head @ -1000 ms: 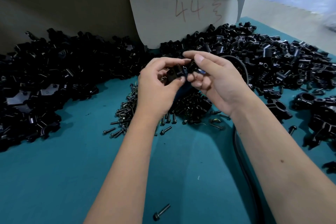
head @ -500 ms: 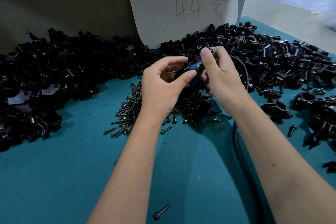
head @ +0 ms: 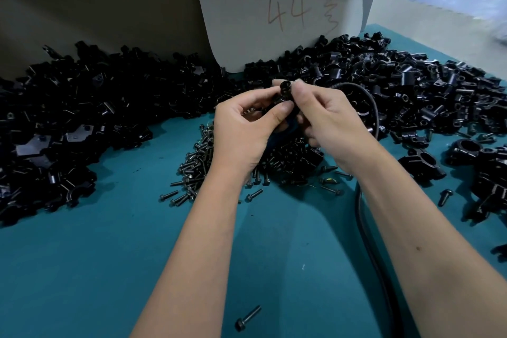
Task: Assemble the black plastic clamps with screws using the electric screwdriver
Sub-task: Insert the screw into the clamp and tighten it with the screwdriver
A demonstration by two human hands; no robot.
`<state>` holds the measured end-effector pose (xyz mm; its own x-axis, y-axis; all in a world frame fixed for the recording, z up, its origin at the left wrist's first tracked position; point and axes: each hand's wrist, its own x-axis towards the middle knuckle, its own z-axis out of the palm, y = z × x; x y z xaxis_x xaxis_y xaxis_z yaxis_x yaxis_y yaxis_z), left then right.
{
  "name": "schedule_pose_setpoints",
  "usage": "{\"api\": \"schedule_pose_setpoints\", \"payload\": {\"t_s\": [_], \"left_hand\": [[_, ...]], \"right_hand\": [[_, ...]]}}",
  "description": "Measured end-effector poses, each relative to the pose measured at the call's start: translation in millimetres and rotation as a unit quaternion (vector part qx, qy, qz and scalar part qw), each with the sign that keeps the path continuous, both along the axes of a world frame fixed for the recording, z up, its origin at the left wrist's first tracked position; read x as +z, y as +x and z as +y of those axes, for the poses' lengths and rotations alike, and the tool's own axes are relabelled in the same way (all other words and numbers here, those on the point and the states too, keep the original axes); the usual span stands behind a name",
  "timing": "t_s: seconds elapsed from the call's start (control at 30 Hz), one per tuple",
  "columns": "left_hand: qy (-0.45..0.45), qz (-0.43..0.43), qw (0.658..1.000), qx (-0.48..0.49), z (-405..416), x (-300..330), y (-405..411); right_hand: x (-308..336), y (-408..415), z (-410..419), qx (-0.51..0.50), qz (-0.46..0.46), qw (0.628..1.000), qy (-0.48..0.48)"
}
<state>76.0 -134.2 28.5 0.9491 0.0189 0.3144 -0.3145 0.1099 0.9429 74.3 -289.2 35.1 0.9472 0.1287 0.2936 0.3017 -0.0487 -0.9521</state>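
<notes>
Black clamp piece (head: 284, 92) is held up above the table (head: 82, 269), just over the screw pile, pinched between both hands. Left hand (head: 244, 129): thumb and curled fingers grip it from the left, thumb tip pressed on its lower part. Right hand (head: 329, 121): fingertips pinch its right side, fingers curled in. Most of the piece is hidden behind the fingers; can't tell if a screw is in it. Something dark blue shows under the two hands, too covered to identify.

Directly below the hands: loose screw pile (head: 203, 167), spilling left and toward the camera. Both wrists block the middle of that pile.

Left side: big heap of black parts (head: 82, 123) running along the back wall. Right side: second heap of clamp parts (head: 411, 90). Larger ring-shaped clamps (head: 422, 163) sit apart, near the right edge.

Black cable (head: 367, 228) loops behind the right hand, then runs down under the right forearm to the near edge. Screwdriver body not visible.

Single stray screw (head: 248, 318) lies alone near the bottom, between the forearms. Another stray screw (head: 444, 196) sits right of the right forearm.

Pale card marked "44" (head: 279, 8) stands against the back wall behind the heaps.
</notes>
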Motion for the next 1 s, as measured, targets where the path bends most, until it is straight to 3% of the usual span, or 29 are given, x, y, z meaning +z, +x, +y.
{"api": "schedule_pose_setpoints", "payload": {"t_s": [0.1,0.47,0.6,0.7,0.83,1.0], "left_hand": [[-0.004,0.006,1.000,0.005,-0.3,1.1,-1.8],[0.008,0.016,1.000,0.000,0.3,-0.3,-2.1],[0.004,0.027,1.000,-0.003,2.2,0.8,-1.8],[-0.007,0.033,0.999,-0.007,2.0,1.4,-1.2],[0.007,0.033,0.999,0.026,-1.7,-0.4,2.4],[-0.013,0.040,0.999,0.030,1.0,-1.7,3.3]], "right_hand": [[0.7,1.4,-5.5,0.055,0.081,0.995,0.016],[4.8,0.8,-16.1,0.055,0.117,0.991,0.021],[6.3,1.2,-16.7,0.036,0.109,0.993,-0.017],[9.1,2.0,-29.1,0.020,0.118,0.985,-0.123],[16.8,0.3,-60.2,0.059,0.138,0.914,-0.377],[18.0,-2.8,-56.7,0.092,0.179,0.874,-0.442]]}}
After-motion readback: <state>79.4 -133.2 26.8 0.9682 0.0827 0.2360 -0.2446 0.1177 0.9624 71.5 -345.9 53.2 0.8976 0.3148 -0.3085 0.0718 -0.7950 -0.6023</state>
